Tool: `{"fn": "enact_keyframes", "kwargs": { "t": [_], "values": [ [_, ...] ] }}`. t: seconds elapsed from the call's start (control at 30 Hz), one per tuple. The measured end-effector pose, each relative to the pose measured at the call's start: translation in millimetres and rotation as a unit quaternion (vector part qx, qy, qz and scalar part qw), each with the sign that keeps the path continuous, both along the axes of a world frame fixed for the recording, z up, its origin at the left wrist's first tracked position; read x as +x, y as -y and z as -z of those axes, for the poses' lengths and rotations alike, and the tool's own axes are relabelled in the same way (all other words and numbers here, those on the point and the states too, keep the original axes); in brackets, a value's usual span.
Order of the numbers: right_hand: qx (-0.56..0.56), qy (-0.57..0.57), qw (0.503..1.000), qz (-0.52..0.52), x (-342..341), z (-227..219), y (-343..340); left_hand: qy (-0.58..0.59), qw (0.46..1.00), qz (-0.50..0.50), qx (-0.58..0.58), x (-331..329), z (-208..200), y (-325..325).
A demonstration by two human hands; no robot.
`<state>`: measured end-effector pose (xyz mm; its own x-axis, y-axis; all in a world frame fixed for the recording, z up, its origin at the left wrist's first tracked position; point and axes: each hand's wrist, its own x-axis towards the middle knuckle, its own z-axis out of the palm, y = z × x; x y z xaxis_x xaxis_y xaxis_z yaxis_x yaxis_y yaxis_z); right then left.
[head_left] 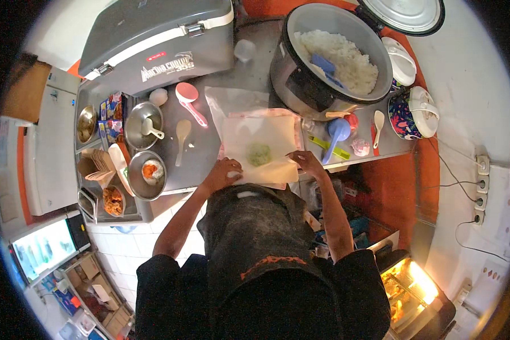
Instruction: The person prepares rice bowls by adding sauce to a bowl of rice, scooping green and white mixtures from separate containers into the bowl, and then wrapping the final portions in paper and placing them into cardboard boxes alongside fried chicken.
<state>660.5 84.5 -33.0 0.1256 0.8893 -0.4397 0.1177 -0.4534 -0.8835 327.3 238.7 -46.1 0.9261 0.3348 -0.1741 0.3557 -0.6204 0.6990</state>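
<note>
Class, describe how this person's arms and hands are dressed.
Plain black, loose sleeves end around the elbows, leaving the forearms uncovered. The left hand and right hand wear no gloves; no watch shows.

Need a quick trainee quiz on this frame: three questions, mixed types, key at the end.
1. True or false: the left hand and right hand are on opposite sides of the paper sheet.
2. Fill in: the blue scoop in the big open pot rests on white ____.
3. Where does the pink ladle lie? A) in a bowl B) on the counter C) on the cooler

Key: 1 true; 2 rice; 3 B.
</note>
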Motion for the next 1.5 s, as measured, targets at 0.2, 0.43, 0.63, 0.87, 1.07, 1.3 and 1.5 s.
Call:
{"fn": "enact_keyframes", "kwargs": {
  "t": [0.2, 0.43, 0.63, 0.87, 1.07, 1.3, 1.5],
  "values": [
    [0.052, 0.137, 0.986, 0.077, 11.8, 37.0, 1.9, 0.131, 0.986, -0.089, 0.048, 3.1, 29.6, -20.5],
    [0.074, 0.317, 0.941, 0.093, 0.8, 48.4, -18.6, 0.062, 0.894, -0.435, -0.090, 18.0, 35.1, -6.8],
    [0.082, 0.327, 0.936, 0.104, -0.5, 53.5, -22.3, 0.089, 0.956, -0.025, 0.280, 60.8, 17.8, 91.2],
    [0.240, 0.515, 0.823, -0.005, -0.7, 33.7, -72.3, -0.065, 0.954, -0.099, 0.276, 84.7, 9.9, 103.6],
    [0.010, 0.478, 0.846, -0.237, 18.9, 50.1, -106.3, -0.043, 0.972, -0.108, 0.203, 90.6, -3.6, 104.8],
    [0.289, 0.447, 0.839, -0.115, 34.2, 74.2, -94.2, -0.023, 0.976, -0.096, 0.192, 90.7, -9.9, 99.3],
    [0.320, 0.382, 0.854, -0.154, 15.9, 35.2, -87.9, -0.055, 0.971, -0.080, 0.218, 85.7, -18.7, 100.3]
  ]
}}
